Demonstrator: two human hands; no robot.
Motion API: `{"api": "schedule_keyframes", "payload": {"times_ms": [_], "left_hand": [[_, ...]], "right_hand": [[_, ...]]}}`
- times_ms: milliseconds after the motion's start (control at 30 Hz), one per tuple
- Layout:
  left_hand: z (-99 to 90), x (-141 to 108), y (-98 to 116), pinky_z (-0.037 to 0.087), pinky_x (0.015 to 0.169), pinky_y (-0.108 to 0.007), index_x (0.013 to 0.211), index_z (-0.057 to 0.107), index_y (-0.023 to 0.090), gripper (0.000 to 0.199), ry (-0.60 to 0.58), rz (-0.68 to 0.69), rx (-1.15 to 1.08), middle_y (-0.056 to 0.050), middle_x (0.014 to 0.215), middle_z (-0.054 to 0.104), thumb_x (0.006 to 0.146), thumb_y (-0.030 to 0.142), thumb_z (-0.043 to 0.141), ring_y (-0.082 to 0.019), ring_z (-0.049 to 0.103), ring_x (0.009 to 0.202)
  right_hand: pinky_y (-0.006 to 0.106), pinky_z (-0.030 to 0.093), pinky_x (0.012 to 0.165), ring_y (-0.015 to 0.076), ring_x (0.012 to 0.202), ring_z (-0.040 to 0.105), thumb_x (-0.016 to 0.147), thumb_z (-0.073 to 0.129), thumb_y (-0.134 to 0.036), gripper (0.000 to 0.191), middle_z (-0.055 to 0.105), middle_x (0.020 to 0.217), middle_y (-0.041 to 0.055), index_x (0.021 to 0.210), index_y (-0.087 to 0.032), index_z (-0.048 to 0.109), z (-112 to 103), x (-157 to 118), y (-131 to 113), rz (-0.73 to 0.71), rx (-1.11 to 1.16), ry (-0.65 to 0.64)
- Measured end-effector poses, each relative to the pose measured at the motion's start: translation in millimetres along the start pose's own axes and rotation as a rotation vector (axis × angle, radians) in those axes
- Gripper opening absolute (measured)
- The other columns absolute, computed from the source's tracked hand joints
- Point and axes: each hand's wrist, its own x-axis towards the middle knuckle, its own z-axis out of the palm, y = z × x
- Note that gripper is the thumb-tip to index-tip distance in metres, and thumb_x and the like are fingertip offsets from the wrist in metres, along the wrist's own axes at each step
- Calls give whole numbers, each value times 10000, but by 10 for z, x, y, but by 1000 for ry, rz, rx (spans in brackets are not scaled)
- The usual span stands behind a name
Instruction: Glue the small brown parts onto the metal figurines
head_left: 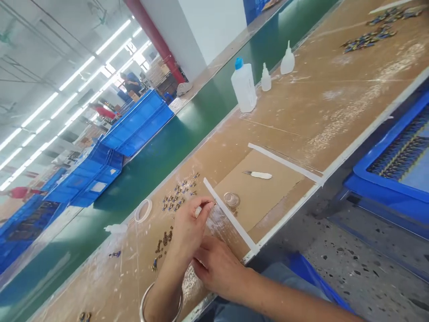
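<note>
My left hand (191,221), with a bangle on its wrist, is above the bench with thumb and fingertips pinched together. Whatever is between them is too small to make out. My right hand (219,268) is curled close behind the left wrist near the bench edge; its fingertips are partly hidden. Just beyond my left hand lie several small dark-and-gold pieces (177,197) in loose rows. A scatter of small brown bits (164,241) is left of that wrist. Right of the pinch, a small clear round dish (231,200) and a white-handled knife (261,175) rest on cardboard (264,197).
White tape strips (231,217) flank the cardboard. A tape roll (143,211) lies left, and a blue-capped bottle (244,87) stands with two small nozzle bottles (266,79) farther back. A green conveyor belt (201,107) runs behind. At right sits a blue tray (362,172) of pieces.
</note>
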Motion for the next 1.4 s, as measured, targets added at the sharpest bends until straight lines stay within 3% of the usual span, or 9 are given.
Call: {"api": "schedule_keyframes", "payload": {"times_ms": [433,967,1167,1300,1400], "left_hand": [[167,205,212,446,746,-300,834,679,191,250,-38,62,190,-17,855,690,830,380,515,-169,627,805],[179,197,199,445,727,-281,828,701,206,217,-26,76,200,3,841,684,842,361,551,-150,624,790],[-144,-263,42,490,778,-258,844,712,217,204,230,-32,140,3,884,700,822,397,618,-155,647,855],[-354,-804,-346,496,846,-296,880,715,196,317,354,-286,98,-23,904,706,768,487,663,-183,653,893],[-368,-1207,-703,481,905,-341,898,714,176,390,336,-458,53,-50,939,707,751,535,666,-208,650,938]], "right_hand": [[298,404,700,182,799,566,843,458,-149,162,618,828,66,801,-125,613,-44,39,21,20,40,39],[291,401,687,173,773,563,837,491,-146,144,614,798,59,786,-120,623,-35,33,35,20,30,89],[277,400,674,161,741,555,848,545,-130,113,595,755,45,781,-127,635,-85,-10,2,43,91,130],[262,421,753,142,813,566,900,534,-113,131,617,831,35,903,-146,661,-143,-23,-29,32,194,118],[260,416,739,140,804,559,927,501,-113,156,611,817,34,905,-151,652,-151,-23,-34,28,239,103]]}}
